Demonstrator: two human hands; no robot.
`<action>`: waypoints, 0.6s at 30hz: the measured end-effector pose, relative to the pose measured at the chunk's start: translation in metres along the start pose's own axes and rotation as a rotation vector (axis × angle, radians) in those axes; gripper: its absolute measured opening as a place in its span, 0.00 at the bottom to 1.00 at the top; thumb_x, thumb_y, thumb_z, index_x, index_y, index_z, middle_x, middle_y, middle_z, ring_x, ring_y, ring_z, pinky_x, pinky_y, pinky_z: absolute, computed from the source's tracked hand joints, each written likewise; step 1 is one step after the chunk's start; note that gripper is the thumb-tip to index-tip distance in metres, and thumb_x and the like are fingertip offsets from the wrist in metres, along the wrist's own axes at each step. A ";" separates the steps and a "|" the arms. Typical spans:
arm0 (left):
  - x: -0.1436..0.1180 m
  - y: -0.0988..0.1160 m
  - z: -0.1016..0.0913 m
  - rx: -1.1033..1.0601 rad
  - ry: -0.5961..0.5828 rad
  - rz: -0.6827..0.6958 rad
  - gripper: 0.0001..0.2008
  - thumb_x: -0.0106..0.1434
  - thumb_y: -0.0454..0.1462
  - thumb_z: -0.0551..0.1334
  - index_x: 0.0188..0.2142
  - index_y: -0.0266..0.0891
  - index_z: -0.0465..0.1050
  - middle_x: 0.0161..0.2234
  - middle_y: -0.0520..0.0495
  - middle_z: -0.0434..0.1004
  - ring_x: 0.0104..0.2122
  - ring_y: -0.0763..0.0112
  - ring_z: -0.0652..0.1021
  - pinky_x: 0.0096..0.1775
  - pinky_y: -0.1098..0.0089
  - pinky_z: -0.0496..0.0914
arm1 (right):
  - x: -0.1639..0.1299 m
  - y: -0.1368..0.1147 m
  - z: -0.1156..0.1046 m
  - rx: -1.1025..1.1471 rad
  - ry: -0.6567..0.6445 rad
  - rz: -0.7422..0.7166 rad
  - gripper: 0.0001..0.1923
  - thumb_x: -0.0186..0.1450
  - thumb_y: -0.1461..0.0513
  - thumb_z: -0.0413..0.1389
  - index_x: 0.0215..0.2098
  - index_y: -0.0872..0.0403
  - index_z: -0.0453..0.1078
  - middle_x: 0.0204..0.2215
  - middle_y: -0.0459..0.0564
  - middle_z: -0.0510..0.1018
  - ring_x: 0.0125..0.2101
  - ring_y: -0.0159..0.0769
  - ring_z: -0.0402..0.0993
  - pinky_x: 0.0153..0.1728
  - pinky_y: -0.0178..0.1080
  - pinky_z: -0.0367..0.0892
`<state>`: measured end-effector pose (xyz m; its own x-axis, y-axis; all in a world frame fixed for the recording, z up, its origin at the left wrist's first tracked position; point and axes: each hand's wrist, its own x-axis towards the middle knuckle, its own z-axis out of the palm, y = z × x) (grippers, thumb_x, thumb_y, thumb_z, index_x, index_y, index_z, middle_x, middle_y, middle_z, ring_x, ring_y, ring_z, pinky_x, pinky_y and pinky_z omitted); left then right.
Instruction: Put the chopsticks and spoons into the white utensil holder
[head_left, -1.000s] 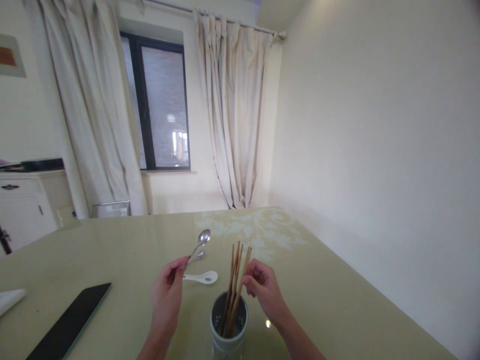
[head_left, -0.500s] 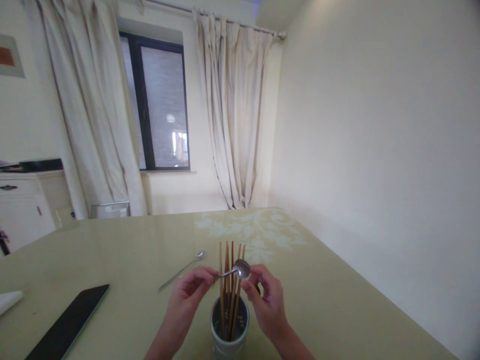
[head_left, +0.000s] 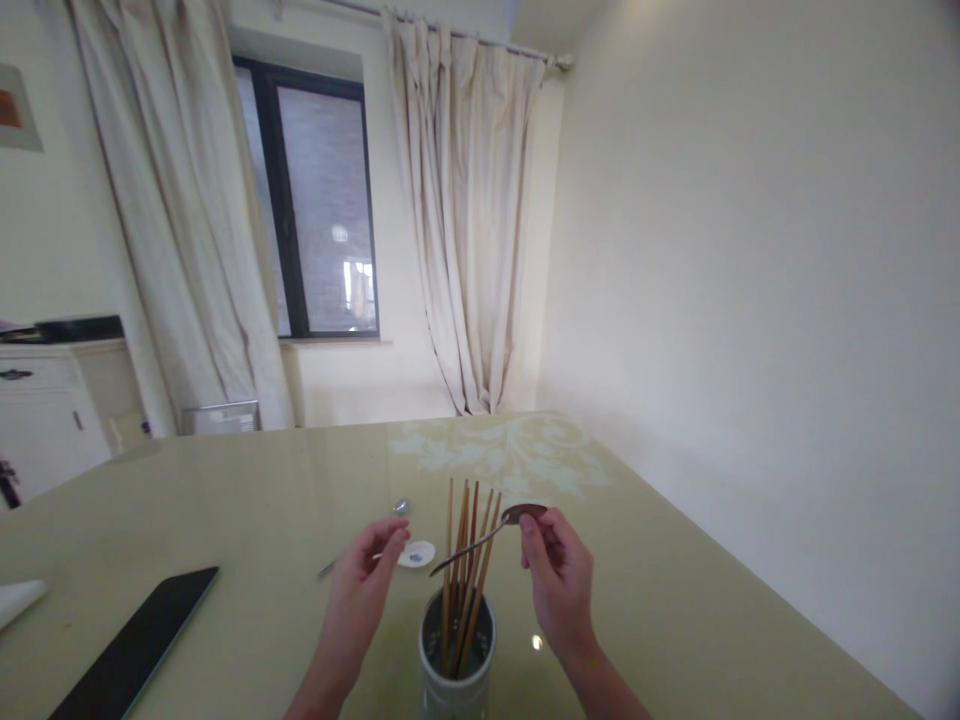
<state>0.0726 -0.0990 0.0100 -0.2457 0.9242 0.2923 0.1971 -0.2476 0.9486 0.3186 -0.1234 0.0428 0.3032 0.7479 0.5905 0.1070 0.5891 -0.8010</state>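
Note:
My right hand [head_left: 559, 575] pinches a metal spoon [head_left: 472, 549] by its bowl end. The spoon's handle slants down to the left across the chopsticks [head_left: 469, 560]. These wooden chopsticks stand in a round pale holder [head_left: 457, 690] between my hands. Left of the holder is my left hand [head_left: 360, 590], fingers loosely curled and no longer on the spoon. Just beyond its fingertips shows a white piece with a blue mark [head_left: 416, 554], perhaps a ceramic spoon's bowl, partly hidden by the hand. Another metal spoon [head_left: 401, 507] lies behind, its handle mostly covered by my left hand.
On the left of the glossy green table [head_left: 262, 500] lies a flat black object [head_left: 139, 640]. The tip of a white object [head_left: 21, 600] enters at the left edge. A wall [head_left: 750, 350] borders the table's right side; curtains [head_left: 480, 220] hang behind.
My left hand has let go of the spoon's handle and drawn left, uncovering the white piece. My right hand has moved right, tilting the spoon so its handle points down left.

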 end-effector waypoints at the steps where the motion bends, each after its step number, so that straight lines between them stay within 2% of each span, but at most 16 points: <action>1: 0.003 -0.007 -0.004 0.142 0.040 0.037 0.22 0.64 0.55 0.62 0.42 0.41 0.81 0.42 0.41 0.87 0.43 0.53 0.84 0.47 0.57 0.79 | 0.000 0.000 -0.001 -0.001 -0.017 0.000 0.22 0.73 0.45 0.59 0.30 0.50 0.70 0.19 0.41 0.66 0.20 0.32 0.61 0.22 0.35 0.59; 3: 0.007 -0.019 -0.012 0.501 0.101 0.118 0.19 0.69 0.46 0.55 0.46 0.41 0.82 0.48 0.38 0.86 0.49 0.51 0.82 0.53 0.52 0.75 | 0.000 -0.001 -0.001 -0.011 -0.074 0.000 0.21 0.73 0.45 0.59 0.31 0.51 0.73 0.19 0.41 0.66 0.21 0.32 0.61 0.23 0.36 0.59; 5: 0.006 -0.027 -0.018 0.842 0.133 0.140 0.21 0.71 0.38 0.51 0.53 0.40 0.80 0.56 0.37 0.83 0.56 0.49 0.79 0.58 0.49 0.71 | -0.001 -0.003 -0.001 -0.022 -0.137 -0.010 0.20 0.74 0.46 0.58 0.32 0.52 0.75 0.20 0.41 0.66 0.21 0.32 0.61 0.23 0.36 0.59; 8: 0.003 -0.034 -0.023 1.136 0.116 0.032 0.23 0.74 0.35 0.49 0.61 0.42 0.75 0.64 0.38 0.77 0.63 0.50 0.74 0.61 0.48 0.67 | -0.002 -0.005 -0.001 -0.044 -0.184 -0.049 0.20 0.74 0.48 0.58 0.31 0.52 0.75 0.20 0.42 0.66 0.22 0.33 0.62 0.24 0.37 0.59; 10: 0.002 -0.035 -0.024 1.200 0.057 -0.038 0.23 0.76 0.36 0.48 0.62 0.42 0.75 0.65 0.39 0.76 0.63 0.51 0.74 0.61 0.49 0.67 | -0.002 -0.004 -0.002 -0.045 -0.175 -0.062 0.20 0.74 0.48 0.58 0.30 0.52 0.75 0.21 0.42 0.66 0.22 0.33 0.62 0.25 0.37 0.59; 13: 0.003 -0.034 -0.024 1.220 -0.028 -0.072 0.23 0.77 0.38 0.46 0.61 0.42 0.75 0.63 0.39 0.77 0.61 0.52 0.76 0.59 0.51 0.67 | -0.001 -0.003 -0.003 -0.036 -0.157 -0.040 0.20 0.75 0.47 0.57 0.33 0.52 0.76 0.21 0.42 0.67 0.22 0.33 0.61 0.25 0.37 0.59; 18: 0.004 -0.032 -0.024 1.248 -0.039 -0.083 0.23 0.76 0.37 0.46 0.59 0.42 0.76 0.62 0.39 0.78 0.60 0.53 0.77 0.58 0.53 0.68 | -0.002 -0.008 -0.001 -0.086 -0.234 -0.084 0.23 0.74 0.47 0.56 0.29 0.51 0.75 0.21 0.44 0.69 0.22 0.34 0.63 0.25 0.37 0.61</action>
<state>0.0427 -0.0942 -0.0160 -0.2764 0.9370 0.2136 0.9518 0.2363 0.1954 0.3181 -0.1294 0.0480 0.0632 0.7536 0.6543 0.2061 0.6316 -0.7474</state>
